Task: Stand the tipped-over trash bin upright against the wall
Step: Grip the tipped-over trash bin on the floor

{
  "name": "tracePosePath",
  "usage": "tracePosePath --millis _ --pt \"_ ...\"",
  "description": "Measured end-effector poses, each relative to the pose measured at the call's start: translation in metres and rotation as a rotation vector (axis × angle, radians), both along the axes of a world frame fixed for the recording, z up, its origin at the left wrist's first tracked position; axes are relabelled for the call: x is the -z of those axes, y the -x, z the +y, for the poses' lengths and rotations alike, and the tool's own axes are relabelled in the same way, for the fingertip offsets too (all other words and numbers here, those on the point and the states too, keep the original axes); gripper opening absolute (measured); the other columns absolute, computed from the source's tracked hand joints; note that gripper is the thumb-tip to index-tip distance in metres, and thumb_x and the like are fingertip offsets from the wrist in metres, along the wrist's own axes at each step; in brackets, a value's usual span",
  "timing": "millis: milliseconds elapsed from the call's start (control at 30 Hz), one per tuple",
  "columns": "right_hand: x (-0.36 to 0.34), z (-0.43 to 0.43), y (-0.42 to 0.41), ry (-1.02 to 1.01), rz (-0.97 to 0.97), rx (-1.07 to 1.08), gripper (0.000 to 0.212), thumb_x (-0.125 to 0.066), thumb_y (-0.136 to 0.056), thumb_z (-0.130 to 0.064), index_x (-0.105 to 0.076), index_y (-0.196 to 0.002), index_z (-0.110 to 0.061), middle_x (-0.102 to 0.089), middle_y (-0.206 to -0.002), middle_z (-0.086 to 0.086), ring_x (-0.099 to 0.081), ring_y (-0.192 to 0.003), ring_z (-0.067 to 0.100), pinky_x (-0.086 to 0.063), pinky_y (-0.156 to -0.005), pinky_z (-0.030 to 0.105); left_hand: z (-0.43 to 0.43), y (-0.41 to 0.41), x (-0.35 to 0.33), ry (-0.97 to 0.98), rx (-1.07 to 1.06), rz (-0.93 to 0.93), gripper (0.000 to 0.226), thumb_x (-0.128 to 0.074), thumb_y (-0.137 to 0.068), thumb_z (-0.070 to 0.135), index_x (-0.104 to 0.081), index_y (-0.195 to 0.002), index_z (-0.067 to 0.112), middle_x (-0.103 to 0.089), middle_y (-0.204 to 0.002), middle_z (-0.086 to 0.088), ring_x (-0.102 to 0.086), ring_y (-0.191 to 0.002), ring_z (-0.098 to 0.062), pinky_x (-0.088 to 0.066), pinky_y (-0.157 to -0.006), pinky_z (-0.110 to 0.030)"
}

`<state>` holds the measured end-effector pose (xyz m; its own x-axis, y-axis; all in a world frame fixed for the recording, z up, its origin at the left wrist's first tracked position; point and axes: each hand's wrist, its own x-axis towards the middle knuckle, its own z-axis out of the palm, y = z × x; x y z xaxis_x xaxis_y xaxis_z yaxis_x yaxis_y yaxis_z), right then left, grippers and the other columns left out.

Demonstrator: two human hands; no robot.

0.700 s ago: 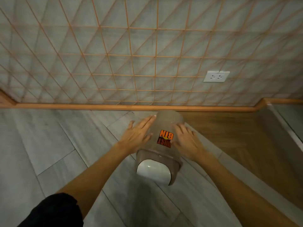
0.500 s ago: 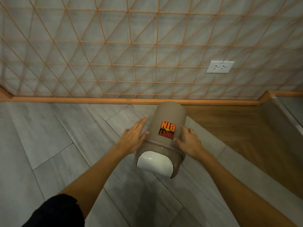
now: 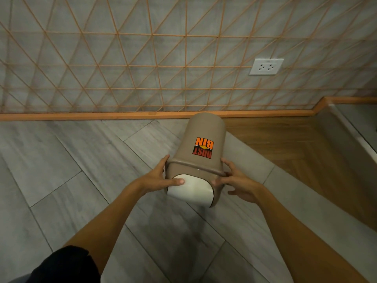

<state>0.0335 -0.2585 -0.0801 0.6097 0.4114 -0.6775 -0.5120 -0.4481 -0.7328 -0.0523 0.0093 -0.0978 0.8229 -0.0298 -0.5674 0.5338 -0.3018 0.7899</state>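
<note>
Nearest me, the left hand (image 3: pixel 157 180) and right hand (image 3: pixel 236 181) clamp the lid end of the tipped dust bin (image 3: pixel 201 148), thumbs on its white swing flap (image 3: pixel 190 189). The bin's long axis runs straight away from both hands, about equally near each. Its base points at the baseboard (image 3: pixel 102 116) of the tiled wall (image 3: pixel 142 58), so raising the lid end should stand it upright there.

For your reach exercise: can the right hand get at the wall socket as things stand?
Probably not yet: the right hand grips the bin, and the socket sits well beyond it, though nothing blocks the way.
</note>
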Motion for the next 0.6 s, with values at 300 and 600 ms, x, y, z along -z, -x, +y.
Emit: tracePosePath --millis 300,600 --pt "0.017 0.0 0.023 -0.039 -0.043 -0.086 0.139 -0.085 -0.06 0.008 0.013 -0.15 -0.035 -0.026 -0.145 0.001 -0.034 -0.123 0.019 -0.05 -0.09 0.039 0.007 0.013 0.026 -0.05 0.055 -0.119 0.131 -0.095 -0.055 0.019 -0.006 -0.151 0.031 -0.019 -0.155 0.004 -0.024 -0.139 -0.022 -0.032 -0.109 -0.036" --pt "0.019 -0.012 0.013 -0.063 -0.079 0.126 0.094 -0.088 -0.058 -0.001 -0.03 -0.126 -0.029 -0.047 -0.105 -0.001 -0.053 -0.097 0.015 -0.052 -0.072 0.025 -0.005 0.012 0.015 -0.146 0.03 -0.192 0.119 -0.095 -0.052 0.032 -0.019 -0.144 0.027 -0.032 -0.147 0.002 -0.036 -0.13 -0.018 -0.042 -0.1 -0.032"
